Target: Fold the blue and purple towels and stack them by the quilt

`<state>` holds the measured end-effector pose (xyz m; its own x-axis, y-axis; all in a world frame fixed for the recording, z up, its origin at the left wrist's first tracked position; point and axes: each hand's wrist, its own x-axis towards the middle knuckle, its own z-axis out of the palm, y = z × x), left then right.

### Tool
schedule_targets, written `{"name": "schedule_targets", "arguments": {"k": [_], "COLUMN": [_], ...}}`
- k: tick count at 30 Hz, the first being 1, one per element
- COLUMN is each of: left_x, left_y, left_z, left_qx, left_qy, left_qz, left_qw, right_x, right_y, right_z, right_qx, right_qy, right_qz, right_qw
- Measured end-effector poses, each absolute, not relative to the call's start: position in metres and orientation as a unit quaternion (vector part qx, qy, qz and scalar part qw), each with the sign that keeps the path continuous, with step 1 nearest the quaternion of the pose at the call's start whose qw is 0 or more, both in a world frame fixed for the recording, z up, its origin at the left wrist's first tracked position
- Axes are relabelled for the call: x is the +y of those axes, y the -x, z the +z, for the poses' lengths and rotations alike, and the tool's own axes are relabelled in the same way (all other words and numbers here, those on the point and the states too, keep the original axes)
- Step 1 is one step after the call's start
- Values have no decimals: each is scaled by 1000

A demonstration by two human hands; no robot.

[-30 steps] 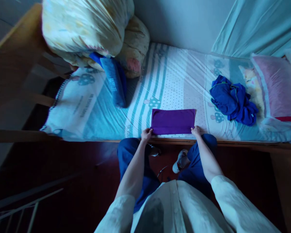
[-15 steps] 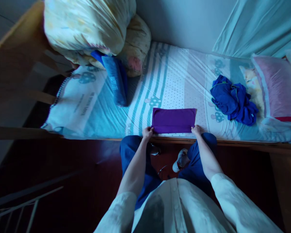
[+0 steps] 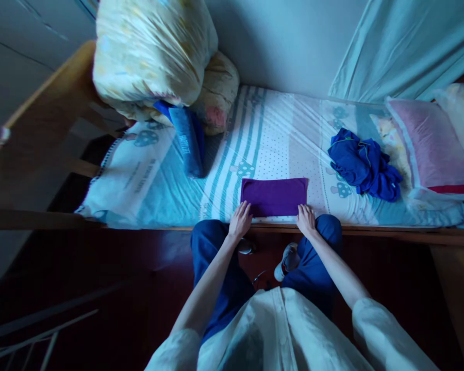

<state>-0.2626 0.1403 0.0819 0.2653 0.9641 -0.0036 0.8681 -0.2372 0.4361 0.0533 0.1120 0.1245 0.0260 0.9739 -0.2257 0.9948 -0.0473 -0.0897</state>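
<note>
A folded purple cloth (image 3: 274, 196) lies flat on the bed near its front edge. My left hand (image 3: 240, 220) rests at the cloth's near left corner with its fingers stretched out flat. At the near right corner lies my right hand (image 3: 305, 219), fingers also extended onto the cloth's edge. Neither hand grips anything. A crumpled blue garment (image 3: 363, 165) sits on the sheet to the right, apart from both hands.
The patterned bed sheet (image 3: 139, 170) covers the mattress inside a wooden bed frame (image 3: 371, 233). A bundled yellowish quilt (image 3: 154, 56) and a folded blue item (image 3: 187, 141) sit at the left end. A pink pillow (image 3: 433, 149) lies at the right. A curtain (image 3: 406, 46) hangs behind.
Both hands went from pinching the cloth's near corners to lying flat with fingers spread on its near edge. The view shifted slightly.
</note>
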Motion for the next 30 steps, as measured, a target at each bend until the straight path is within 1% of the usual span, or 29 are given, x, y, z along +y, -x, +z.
{"name": "schedule_targets", "arguments": {"k": [5, 13, 20, 25, 30], "left_x": [145, 166, 169, 155, 132], "left_y": [249, 229, 219, 227, 233], "left_z": [70, 62, 65, 69, 78], "left_qx": [569, 598, 625, 607, 598], "left_qy": [-804, -788, -771, -785, -788], "left_qz": [26, -52, -45, -26, -21], "left_qw": [167, 135, 113, 122, 143], "right_x": [113, 143, 155, 135, 112], "right_y": [-45, -31, -18, -14, -10], "right_z": [112, 102, 109, 115, 124], "right_qx": [699, 676, 695, 688, 672], "right_qy": [-698, -717, -687, -695, -709], "right_qz": [-114, -91, -79, -85, -127], "right_qw": [103, 144, 197, 188, 173]}}
